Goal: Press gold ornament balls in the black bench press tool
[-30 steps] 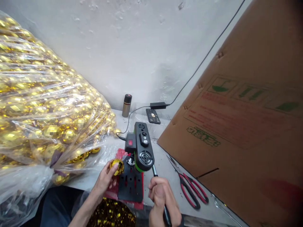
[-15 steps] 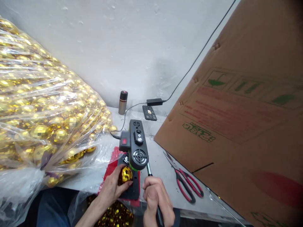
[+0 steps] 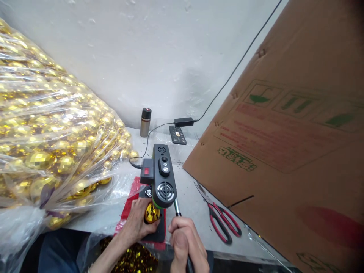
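Note:
Between the thumb and fingers of my left hand [image 3: 140, 220] sits a shiny gold faceted ball [image 3: 152, 213], close under the front end of a black machine [image 3: 164, 176]. The machine has round vents and a side box with a red switch [image 3: 146, 171]. My right hand [image 3: 187, 242] is wrapped round the black grip of a lever [image 3: 177, 207] whose metal rod runs up to the machine. Beneath the ball lies the machine's black base plate [image 3: 159, 235], on a red sheet [image 3: 129, 206].
A large clear bag of gold balls [image 3: 57, 132] fills the left. Red-handled scissors [image 3: 220, 220] lie right of the machine, beside a big cardboard box [image 3: 273, 132]. Behind stand a bottle [image 3: 145, 123], a phone [image 3: 178, 135] and a power adapter [image 3: 184, 121]. Gold pieces [image 3: 135, 259] show below the table edge.
The whole view has shifted slightly. The gold ball has turned a little in my left hand, now showing a dark-dotted pattern. My right hand keeps its grip on the lever.

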A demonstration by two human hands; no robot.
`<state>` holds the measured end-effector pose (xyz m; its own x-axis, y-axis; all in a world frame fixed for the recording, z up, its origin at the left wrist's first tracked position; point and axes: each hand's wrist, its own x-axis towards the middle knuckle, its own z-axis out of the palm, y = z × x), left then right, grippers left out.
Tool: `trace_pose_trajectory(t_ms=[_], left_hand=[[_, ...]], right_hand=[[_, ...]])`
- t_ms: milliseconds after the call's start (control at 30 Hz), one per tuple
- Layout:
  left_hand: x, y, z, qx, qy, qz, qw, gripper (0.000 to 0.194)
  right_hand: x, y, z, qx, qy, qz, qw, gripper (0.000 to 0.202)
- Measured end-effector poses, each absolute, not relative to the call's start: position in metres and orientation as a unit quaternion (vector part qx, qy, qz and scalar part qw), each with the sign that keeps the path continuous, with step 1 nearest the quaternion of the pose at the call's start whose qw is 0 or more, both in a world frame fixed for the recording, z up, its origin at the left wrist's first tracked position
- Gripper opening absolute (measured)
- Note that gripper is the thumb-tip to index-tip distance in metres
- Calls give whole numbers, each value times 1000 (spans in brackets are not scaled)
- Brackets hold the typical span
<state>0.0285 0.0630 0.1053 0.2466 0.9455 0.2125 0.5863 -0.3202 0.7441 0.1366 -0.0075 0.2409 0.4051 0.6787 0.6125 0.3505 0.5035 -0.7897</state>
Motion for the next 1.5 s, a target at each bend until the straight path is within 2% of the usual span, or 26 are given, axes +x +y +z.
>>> trace_pose_trajectory(t_ms=[267,467,800,1100,1233,1367,1500], left_hand=[[27,61,90,730,520,333,293,54],[29,59,97,729,524,318,305,48],[30,57,97,725,531,316,303,43],[31,57,90,730,528,328,285,43],[32,59,90,726,532,333,280,45],[31,59,95,725,534,331,281,46],[32,60,99,725,538,328,278,44]], right_hand=[[136,-1,217,-477,-536,48,694,35],[135,5,210,-477,-528,16,702,39],[136,2,199,-474,-527,30,705,39],[142,20,183,-399,-548,-54,733,40],[140,20,172,-429,-548,-70,715,41],[141,20,178,-419,-546,-70,723,43],[143,17,209,-427,-551,-17,717,42]])
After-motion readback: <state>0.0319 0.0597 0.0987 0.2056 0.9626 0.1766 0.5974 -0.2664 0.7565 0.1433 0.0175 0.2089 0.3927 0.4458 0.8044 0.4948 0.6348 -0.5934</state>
